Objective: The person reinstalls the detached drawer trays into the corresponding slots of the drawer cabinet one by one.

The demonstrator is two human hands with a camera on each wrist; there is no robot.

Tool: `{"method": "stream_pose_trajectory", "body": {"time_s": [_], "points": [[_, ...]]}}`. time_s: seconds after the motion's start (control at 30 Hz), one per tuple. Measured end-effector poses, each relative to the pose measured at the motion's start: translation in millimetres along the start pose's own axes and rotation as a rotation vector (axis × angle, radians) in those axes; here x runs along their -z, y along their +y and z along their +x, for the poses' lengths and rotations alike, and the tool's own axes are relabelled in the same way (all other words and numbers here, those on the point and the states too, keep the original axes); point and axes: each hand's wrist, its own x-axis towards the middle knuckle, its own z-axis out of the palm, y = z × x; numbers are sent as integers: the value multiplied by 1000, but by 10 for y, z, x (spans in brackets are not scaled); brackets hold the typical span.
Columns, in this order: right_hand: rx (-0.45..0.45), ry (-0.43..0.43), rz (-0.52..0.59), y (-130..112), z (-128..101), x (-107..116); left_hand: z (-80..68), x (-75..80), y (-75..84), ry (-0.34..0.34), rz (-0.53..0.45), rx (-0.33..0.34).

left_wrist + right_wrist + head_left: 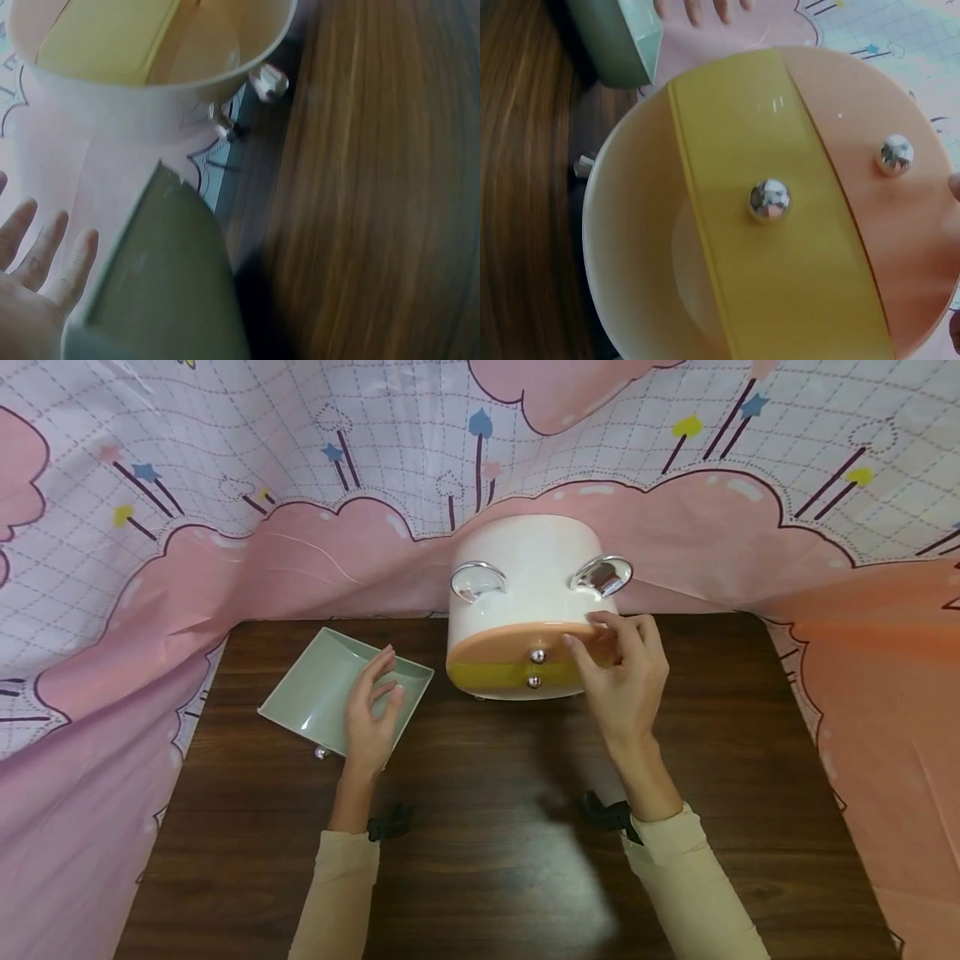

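A round white drawer box (528, 568) with silver ear-shaped loops lies at the table's back. Its front has an orange drawer (847, 112) above a yellow drawer (735, 135), each with a round silver knob. In the right wrist view, the compartment below the yellow drawer is hollow. My right hand (630, 672) is at the box's upper right front, thumb and forefinger bent and apart; whether they touch it cannot be told. My left hand (371, 714), fingers extended, hovers over or beside a loose grey-green drawer (315, 685); contact is unclear.
A dark wooden table (480, 860) lies beneath everything. Patterned pink and white cloth (360, 552) hangs behind it and at both sides, close behind the box. The loose drawer's silver knob (322, 752) faces the near left.
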Motion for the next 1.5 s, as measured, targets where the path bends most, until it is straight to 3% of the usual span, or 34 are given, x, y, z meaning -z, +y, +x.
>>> {"method": "stream_pose_trajectory", "body": {"time_s": [0.43, 0.93, 1.17, 1.5], "points": [[67, -6, -29, 122, 67, -4, -172, 358, -60, 97, 76, 67], [-16, -62, 47, 147, 41, -28, -378, 729, -139, 302, 161, 100], [-18, -69, 55, 150, 30, -31, -463, 817, -162, 428, 201, 93], [-30, -78, 64, 143, 26, -31, -516, 840, -189, 498, 264, 101]]}}
